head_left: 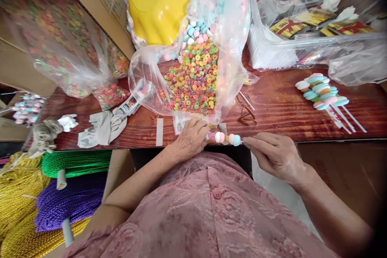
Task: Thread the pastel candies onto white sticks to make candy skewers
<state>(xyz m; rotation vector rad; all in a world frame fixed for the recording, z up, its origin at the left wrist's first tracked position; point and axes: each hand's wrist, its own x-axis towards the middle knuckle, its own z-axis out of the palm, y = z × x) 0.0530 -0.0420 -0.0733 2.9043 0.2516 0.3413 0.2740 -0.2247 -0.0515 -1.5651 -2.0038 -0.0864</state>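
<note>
A candy skewer [225,138] with pink, white and blue pieces lies level between my two hands at the table's near edge. My left hand [192,139] is closed around its left end, fingers pinched on a candy piece. My right hand [272,155] pinches the stick's right end just past the blue piece. Right behind my left hand, an open clear plastic bag [223,68] holds colourful candy rings [195,78] and pastel marshmallow-like pieces [196,32].
Finished candy skewers [322,92] lie at the right on the wooden table [278,105]. A yellow bowl [157,4] sits in the bag. More candy bags [60,44], a crumpled cloth [101,129], white sticks in plastic [269,48] and spools of cord [72,201] surround me.
</note>
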